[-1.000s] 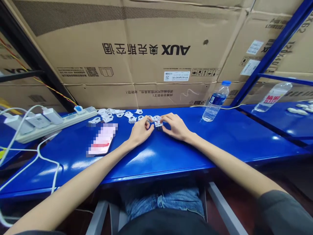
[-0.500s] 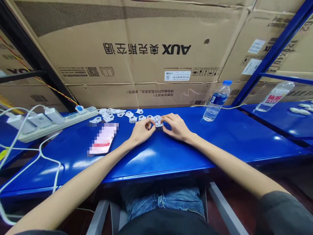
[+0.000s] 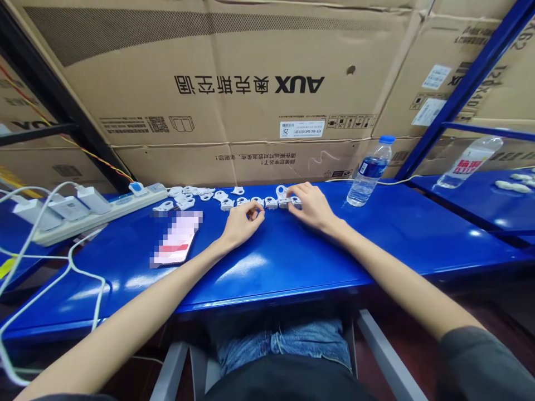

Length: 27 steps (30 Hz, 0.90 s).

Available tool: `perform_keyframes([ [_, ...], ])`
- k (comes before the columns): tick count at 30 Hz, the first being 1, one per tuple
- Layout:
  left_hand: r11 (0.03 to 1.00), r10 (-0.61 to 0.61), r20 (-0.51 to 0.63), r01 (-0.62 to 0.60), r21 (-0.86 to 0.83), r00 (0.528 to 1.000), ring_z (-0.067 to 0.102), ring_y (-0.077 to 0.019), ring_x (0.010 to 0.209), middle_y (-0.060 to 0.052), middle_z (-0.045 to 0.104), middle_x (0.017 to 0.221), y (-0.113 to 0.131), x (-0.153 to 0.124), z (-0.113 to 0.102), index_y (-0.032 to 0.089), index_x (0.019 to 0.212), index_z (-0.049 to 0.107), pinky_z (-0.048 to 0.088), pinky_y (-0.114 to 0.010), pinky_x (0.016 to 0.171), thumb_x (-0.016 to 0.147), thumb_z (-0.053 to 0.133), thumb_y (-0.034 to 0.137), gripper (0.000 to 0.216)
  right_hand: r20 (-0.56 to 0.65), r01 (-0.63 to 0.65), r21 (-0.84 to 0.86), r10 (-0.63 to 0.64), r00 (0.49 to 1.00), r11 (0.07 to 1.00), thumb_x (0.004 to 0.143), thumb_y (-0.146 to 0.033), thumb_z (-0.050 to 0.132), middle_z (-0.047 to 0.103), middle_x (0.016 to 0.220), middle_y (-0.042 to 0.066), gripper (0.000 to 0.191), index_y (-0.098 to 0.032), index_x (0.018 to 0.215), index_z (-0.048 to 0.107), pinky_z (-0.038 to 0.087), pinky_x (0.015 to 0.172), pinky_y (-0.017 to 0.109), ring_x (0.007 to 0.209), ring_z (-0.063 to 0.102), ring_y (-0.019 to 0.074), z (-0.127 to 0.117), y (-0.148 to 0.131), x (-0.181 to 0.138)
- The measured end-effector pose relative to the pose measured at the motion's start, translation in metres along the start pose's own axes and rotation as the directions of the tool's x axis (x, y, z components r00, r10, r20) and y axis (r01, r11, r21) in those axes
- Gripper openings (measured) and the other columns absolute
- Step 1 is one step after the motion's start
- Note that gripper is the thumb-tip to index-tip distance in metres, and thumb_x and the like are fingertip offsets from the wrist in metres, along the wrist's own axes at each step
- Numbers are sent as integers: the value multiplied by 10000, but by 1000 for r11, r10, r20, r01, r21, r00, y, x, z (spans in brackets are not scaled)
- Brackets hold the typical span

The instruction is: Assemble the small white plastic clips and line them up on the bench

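Observation:
Small white plastic clips (image 3: 217,196) lie in a loose row along the back of the blue bench (image 3: 292,262). My right hand (image 3: 311,207) has moved to the far end of that row and pinches a white clip (image 3: 283,193) against the bench, beside several others lined up there. My left hand (image 3: 242,221) rests on the bench with its fingers curled close to the clips at the row's middle (image 3: 256,201); nothing shows between them.
A phone (image 3: 178,238) lies left of my left hand. A power strip (image 3: 90,211) with chargers and white cables sits at the far left. A water bottle (image 3: 369,172) stands right of my right hand. Cardboard boxes (image 3: 251,83) wall off the back.
Both hands held one white clip together at the bench's middle. Now the right hand has carried it back to the row, and the left hand has let go.

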<state>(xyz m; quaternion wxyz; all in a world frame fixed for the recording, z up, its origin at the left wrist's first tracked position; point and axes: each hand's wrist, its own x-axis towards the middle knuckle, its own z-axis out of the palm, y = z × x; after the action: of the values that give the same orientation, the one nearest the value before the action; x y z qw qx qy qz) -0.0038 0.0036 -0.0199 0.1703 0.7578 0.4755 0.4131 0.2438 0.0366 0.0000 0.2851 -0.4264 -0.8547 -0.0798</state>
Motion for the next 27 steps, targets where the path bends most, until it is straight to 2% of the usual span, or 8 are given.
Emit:
perform_keyframes([
  [2,997,22,43,-25,79,999,524,-145,619,36,560,631,-2,-1,0,205,840,676,412,-284,657,875,586,296,133,7,-106,-18,106,994,994,936,-282,600,759,1153,120,168,-223,1076,671,502,933,429,1108,636,327,-5,23,0],
  [5,985,51,135,-73,158,990,523,-148,615,32,565,632,-3,-2,-1,208,864,700,374,-279,624,881,586,281,136,49,-211,-54,214,976,976,949,-322,593,763,1155,115,193,-229,1101,667,520,919,414,1091,665,321,-11,58,-4],
  [10,968,101,216,-147,205,971,527,-149,625,34,557,620,1,-3,-6,211,871,703,350,-268,615,890,582,265,133,250,-277,-109,296,922,955,957,-330,597,773,1157,108,206,-228,1121,668,537,895,392,1049,711,309,-13,91,-14],
  [13,958,114,254,-174,228,960,533,-145,626,32,574,636,1,-3,-7,214,871,705,345,-267,614,888,582,258,131,336,-279,-91,293,895,956,947,-276,595,775,1173,105,195,-226,1122,666,544,901,383,1054,721,298,-12,93,-16],
  [17,953,117,287,-189,238,951,542,-146,618,32,584,636,-1,-4,-6,217,884,712,343,-272,604,884,582,261,137,356,-273,-113,296,886,955,944,-264,592,776,1170,105,216,-234,1139,681,555,915,404,1065,721,309,-11,92,-15],
  [23,943,134,331,-222,247,934,555,-148,615,35,609,651,-1,-4,-9,224,940,714,346,-282,618,894,566,254,157,292,-197,-54,204,934,979,945,-244,581,744,1278,111,309,-223,1238,679,540,1022,448,1180,681,316,-12,85,-12],
  [27,937,130,343,-229,265,930,549,-150,607,33,605,651,3,-4,-10,222,946,711,337,-290,618,896,567,253,156,268,-101,-25,104,958,995,977,-361,601,696,1377,114,326,-232,1264,687,520,1064,490,1258,632,337,-9,64,-11],
])
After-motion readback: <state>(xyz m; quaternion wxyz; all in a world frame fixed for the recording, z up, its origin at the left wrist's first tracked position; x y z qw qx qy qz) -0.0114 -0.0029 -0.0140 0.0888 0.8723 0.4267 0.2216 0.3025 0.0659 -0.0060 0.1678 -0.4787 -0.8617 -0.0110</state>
